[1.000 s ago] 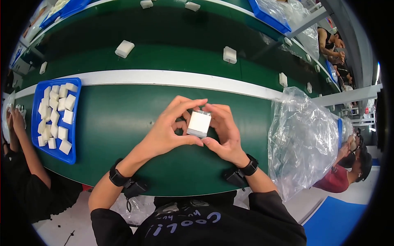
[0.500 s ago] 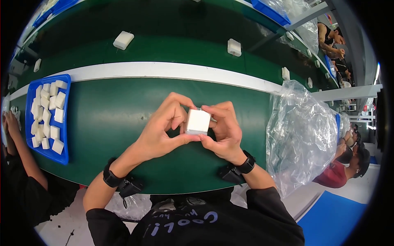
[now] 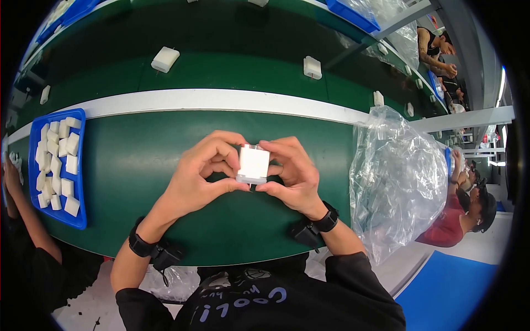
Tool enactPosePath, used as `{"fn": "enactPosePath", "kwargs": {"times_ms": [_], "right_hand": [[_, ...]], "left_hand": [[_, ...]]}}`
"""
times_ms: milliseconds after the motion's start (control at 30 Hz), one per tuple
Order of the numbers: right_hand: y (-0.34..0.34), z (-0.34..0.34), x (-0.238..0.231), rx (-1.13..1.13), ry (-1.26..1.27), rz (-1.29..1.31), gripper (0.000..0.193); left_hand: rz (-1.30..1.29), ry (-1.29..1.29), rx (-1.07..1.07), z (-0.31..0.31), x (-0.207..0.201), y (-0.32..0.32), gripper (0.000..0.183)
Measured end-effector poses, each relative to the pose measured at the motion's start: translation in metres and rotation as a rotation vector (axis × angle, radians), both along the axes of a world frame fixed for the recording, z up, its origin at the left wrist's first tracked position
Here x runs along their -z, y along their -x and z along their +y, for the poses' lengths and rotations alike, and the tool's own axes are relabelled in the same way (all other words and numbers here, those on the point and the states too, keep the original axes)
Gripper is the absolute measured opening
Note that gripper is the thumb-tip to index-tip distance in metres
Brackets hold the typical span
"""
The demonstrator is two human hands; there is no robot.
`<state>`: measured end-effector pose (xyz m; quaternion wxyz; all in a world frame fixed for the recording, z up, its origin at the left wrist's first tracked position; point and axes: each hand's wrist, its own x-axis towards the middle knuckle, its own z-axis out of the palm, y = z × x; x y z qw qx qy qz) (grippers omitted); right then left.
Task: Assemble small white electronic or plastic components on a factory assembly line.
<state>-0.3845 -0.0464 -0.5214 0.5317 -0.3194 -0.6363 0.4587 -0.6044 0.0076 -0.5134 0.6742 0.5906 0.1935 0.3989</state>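
- Left hand (image 3: 205, 175) curled around the left side of a small white block (image 3: 253, 164), thumb pressed under its lower edge, index finger arched over the top corner.
- Right hand (image 3: 291, 175) mirrored on the other side, fingertips on the top right corner, thumb at the bottom edge; block pinched between both hands, held up just above the green table (image 3: 138, 165), roughly at its middle.
- Block squarish, flat white face turned toward the camera, a greyish rim along its lower edge.
- Black wristbands on both wrists, each with a small black unit hanging at the table's near edge.
- Blue tray (image 3: 77, 218) well to the left on the green surface, filled with many small white blocks of the same kind, packed in loose rows.
- Clear plastic bag (image 3: 397, 182) to the right, crumpled and standing tall, just beside the right forearm; contents too blurred to tell.
- White strip (image 3: 210, 100) across the table beyond the hands, dividing it from a darker green belt (image 3: 232, 66).
- Two white blocks on that belt, one far left (image 3: 165, 59), one nearer the centre (image 3: 312, 67), well apart from each other.
- Another person's arm (image 3: 22, 215) at the left edge near the tray; other people at the far right.
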Motion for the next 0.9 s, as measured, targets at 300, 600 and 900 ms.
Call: {"fn": "enactPosePath", "kwargs": {"times_ms": [300,600,900], "right_hand": [[0.013,-0.001,-0.008,0.018,0.258,0.275,0.058],[0.011,0.005,-0.001,0.088,-0.03,-0.26,0.07],[0.012,0.002,-0.002,0.049,0.157,-0.024,0.073]], "left_hand": [[-0.008,0.126,-0.036,0.002,-0.011,-0.003,0.05],[0.263,-0.255,-0.104,0.001,0.0,0.001,0.069],[0.278,-0.348,-0.225,0.001,-0.001,0.001,0.071]]}}
